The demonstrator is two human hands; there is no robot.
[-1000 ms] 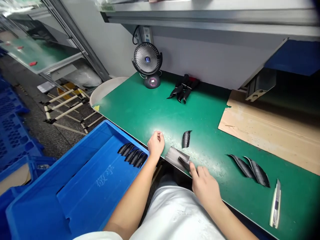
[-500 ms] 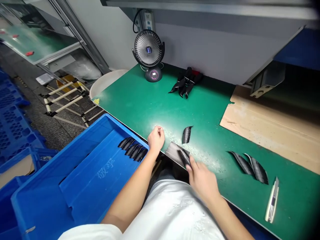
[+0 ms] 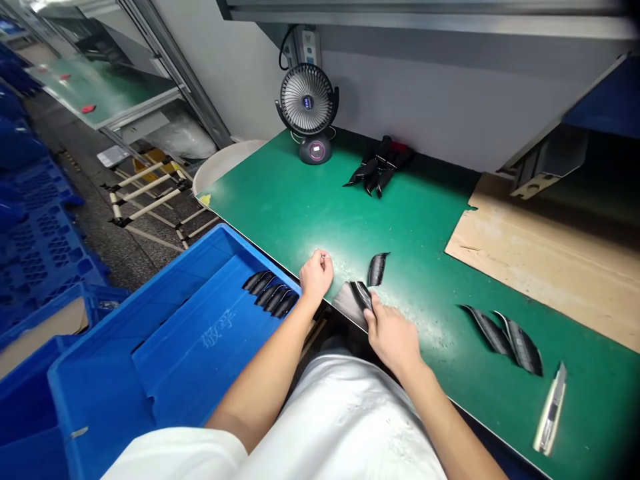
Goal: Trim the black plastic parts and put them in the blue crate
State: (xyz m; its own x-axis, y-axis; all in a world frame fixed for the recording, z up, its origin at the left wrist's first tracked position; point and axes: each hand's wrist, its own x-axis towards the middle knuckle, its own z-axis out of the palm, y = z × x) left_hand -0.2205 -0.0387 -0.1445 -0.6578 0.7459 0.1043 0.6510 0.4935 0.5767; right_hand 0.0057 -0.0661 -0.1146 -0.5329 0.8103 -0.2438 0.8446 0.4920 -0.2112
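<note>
A curved black plastic piece is pinched in my right hand, over a grey rectangular sheet at the table's front edge. Whether the piece touches the sheet is hard to tell. My left hand rests closed on the table just left of the sheet; anything inside its fingers is hidden. Another curved black piece lies just beyond the sheet. Two longer black pieces lie to the right, near a utility knife with a pale handle.
A blue bin at the left holds a row of black pieces. On the green table stand a small fan and a heap of black parts. Cardboard covers the back right, under a metal-edged shelf.
My right hand has slid the black piece forward and left across the grey sheet. My left hand stays closed in place. The view has shifted slightly.
</note>
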